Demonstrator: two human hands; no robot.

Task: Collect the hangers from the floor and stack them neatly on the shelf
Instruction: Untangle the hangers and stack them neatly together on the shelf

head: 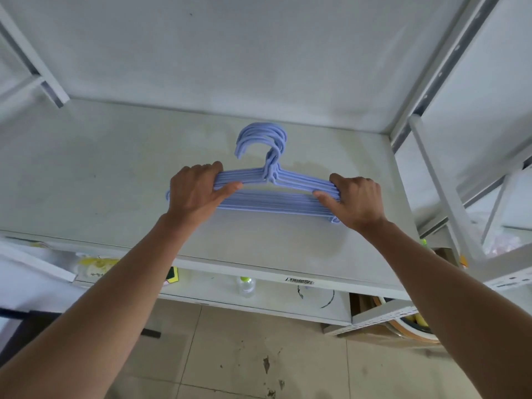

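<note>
A stack of several light-blue plastic hangers (269,194) lies flat on the white shelf (100,174), hooks pointing toward the back wall. My left hand (197,191) grips the stack's left shoulder, fingers over the top and thumb underneath the upper bars. My right hand (355,200) grips the right shoulder in the same way. The hangers' two outer ends are partly hidden under my hands.
White metal uprights (443,180) frame the shelf at right and left. A lower shelf holds a clear bottle (246,286) and yellow-green packets (95,264). Boxes and a round container (408,323) sit at lower right. Stained tile floor (259,355) lies below.
</note>
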